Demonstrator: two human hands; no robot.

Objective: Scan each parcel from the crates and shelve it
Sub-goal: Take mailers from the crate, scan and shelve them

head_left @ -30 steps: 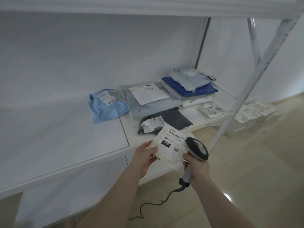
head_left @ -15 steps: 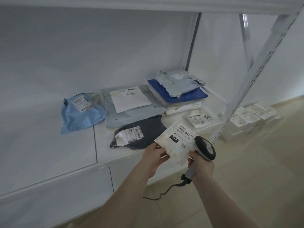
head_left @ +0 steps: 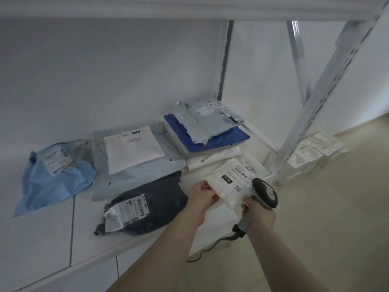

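Left hand (head_left: 203,199) is pinching the white parcel (head_left: 229,186) over the shelf (head_left: 88,230) front edge, right hand (head_left: 260,213) gripping the scanner (head_left: 264,194) and touching the parcel; advisable: lay it flat, label up, beside the dark parcel (head_left: 143,205).

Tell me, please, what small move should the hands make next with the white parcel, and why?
Probably lower the white parcel onto the bare patch of shelf right of the dark parcel and let go. Both hands hold it just above the shelf's front edge: the left hand pinches its corner, while the right hand also grips the scanner.
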